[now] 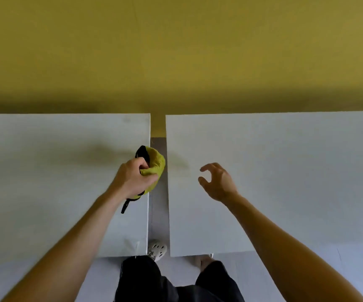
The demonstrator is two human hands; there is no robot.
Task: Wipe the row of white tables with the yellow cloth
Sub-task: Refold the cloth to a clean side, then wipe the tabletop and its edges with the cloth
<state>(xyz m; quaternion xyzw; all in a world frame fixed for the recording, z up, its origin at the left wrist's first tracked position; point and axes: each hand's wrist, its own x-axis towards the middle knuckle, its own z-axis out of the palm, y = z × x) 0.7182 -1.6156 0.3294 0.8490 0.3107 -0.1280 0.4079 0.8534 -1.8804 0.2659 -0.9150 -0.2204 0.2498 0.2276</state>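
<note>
The crumpled yellow fabric cloth [156,163], edged in black binding with a black strip hanging out below the fist, is gripped in the left hand [132,179], fingers and thumb curled tightly round it. It sits at the right edge of the left white flat-topped table [45,160], beside the narrow gap. The right hand [217,182] hovers over the neighbouring white table [285,171], fingers loosely curled, holding nothing.

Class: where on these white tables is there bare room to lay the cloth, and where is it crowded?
The left table is bare left of the left hand; the right table, right of the right hand. Crowded: the gap between them, where the left hand grips the yellow cloth.
</note>
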